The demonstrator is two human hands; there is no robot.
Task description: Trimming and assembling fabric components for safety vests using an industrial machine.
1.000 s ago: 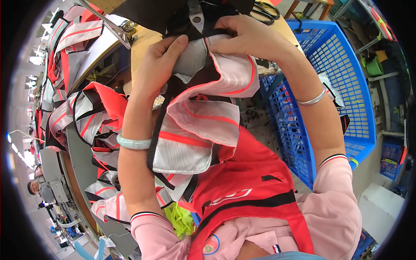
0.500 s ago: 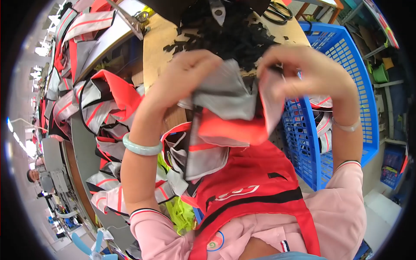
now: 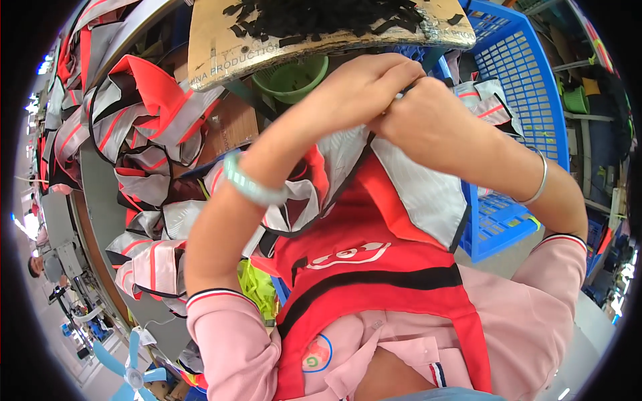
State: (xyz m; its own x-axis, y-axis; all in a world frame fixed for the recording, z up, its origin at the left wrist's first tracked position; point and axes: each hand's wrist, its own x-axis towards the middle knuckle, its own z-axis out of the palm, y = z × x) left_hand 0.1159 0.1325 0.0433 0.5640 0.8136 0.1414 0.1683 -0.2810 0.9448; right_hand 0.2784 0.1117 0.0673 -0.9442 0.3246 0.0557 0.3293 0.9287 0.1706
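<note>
My left hand (image 3: 381,77) and my right hand (image 3: 421,117) meet in front of the table edge, fingers closed and knuckles touching. Between them they grip the top of a sewn fabric piece (image 3: 428,190) in silver-grey and orange-red with black edging. It hangs down over my red apron (image 3: 348,274), one grey flap falling below the right hand. More grey and red folds hang below the left forearm; whether they belong to the same piece I cannot tell. The fingertips and whatever lies between them are hidden behind the knuckles.
Black strips (image 3: 321,19) cover much of the cardboard-topped table (image 3: 224,50). Beneath it sits a green basket (image 3: 294,79). A large blue crate (image 3: 558,107) with fabric pieces stands at right. Similar pieces (image 3: 150,100) are heaped at left, above a blue fan (image 3: 134,377).
Both hands have come together from apart over the table and closed on the fabric's top. The fabric now hangs lower and spread over the apron. My view has tilted nearer to my body.
</note>
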